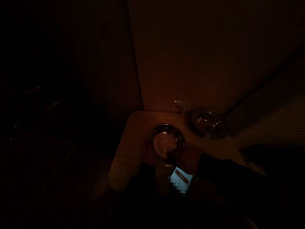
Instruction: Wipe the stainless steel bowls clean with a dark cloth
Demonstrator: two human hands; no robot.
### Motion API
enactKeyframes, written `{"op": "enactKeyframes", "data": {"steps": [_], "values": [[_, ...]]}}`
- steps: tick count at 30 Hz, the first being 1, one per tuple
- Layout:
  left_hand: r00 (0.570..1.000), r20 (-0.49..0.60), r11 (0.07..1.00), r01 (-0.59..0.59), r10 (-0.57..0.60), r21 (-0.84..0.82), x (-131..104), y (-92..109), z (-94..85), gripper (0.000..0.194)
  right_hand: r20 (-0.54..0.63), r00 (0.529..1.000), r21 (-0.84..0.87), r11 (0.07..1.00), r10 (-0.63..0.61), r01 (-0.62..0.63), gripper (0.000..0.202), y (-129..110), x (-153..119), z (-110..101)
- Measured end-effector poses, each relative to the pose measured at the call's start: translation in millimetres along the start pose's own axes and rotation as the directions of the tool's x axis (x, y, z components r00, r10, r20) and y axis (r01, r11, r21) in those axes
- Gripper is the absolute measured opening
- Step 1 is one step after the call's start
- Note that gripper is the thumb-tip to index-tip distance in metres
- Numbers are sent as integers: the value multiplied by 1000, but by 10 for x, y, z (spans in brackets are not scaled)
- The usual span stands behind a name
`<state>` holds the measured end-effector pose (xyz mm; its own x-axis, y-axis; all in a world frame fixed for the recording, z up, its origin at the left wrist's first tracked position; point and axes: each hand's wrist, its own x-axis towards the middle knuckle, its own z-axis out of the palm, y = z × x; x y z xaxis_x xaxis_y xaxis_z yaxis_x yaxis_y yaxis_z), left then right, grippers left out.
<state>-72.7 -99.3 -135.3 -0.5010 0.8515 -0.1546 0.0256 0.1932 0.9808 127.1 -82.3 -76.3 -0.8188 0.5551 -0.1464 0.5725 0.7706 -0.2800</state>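
The scene is very dark. A shiny round metal dish stands on a pale wooden table, with a pinkish round surface inside it. My left hand is against the dish's left side, its fingers lost in shadow. Over the dish's right front edge reaches my right hand, its fingers drawn together near a small dark shape I cannot make out. Just below that hand glows a small bright screen with a brownish bar on it, partly blurred out.
Another metal dish, apparently with stepped rims, sits at the table's back right. Behind the wooden table a wall outlet is set in the wall, seemingly with something plugged in. Dark floor lies to the left.
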Motion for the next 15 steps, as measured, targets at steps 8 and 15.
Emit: {"op": "enactKeyframes", "data": {"steps": [8, 15], "values": [[996, -6, 991, 88, -88, 98, 7, 46, 1, 42, -10, 999, -10, 999, 46, -46, 31, -229, 804, 151], [1000, 12, 994, 17, -19, 106, 37, -16, -42, 41, -21, 959, -167, 945, 281, -281, 33, 109, 831, -109]]}}
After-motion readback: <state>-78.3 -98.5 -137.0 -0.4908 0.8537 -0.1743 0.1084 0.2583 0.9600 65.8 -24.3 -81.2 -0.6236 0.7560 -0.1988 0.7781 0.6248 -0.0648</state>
